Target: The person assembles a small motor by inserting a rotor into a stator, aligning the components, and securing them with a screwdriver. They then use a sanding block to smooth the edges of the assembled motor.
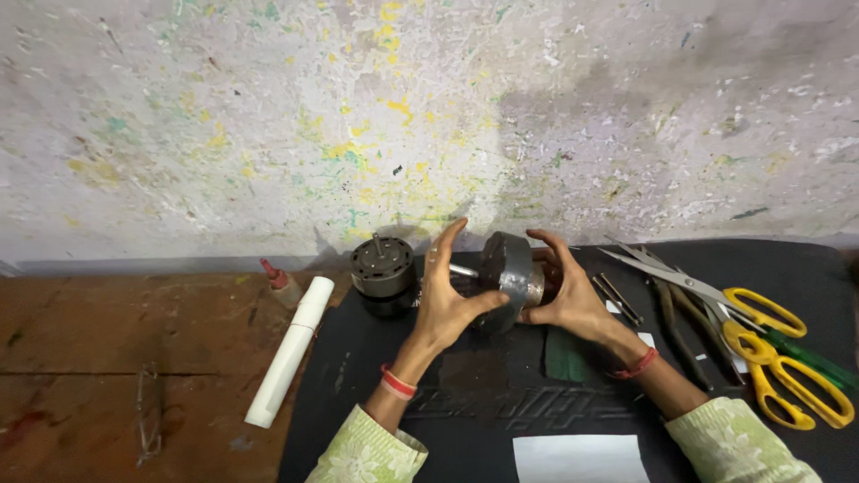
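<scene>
My left hand (447, 295) and my right hand (568, 291) grip a small dark electric motor (508, 277) from both sides, holding it just above the black mat (358, 376). The motor lies on its side, its metal shaft pointing left past my left thumb. My left fingers are spread upward, with the thumb pressed on the motor's front. A second dark round motor (382, 268) stands upright on the mat just left of my left hand, shaft pointing up.
A white rolled tube (291, 353) lies across the mat's left edge on the wooden bench (116, 358). A small red-capped bottle (279, 279) stands behind it. Yellow-handled scissors (761, 344), pliers and a screwdriver lie at right. A white paper (580, 458) sits near me. A paint-flecked wall rises behind.
</scene>
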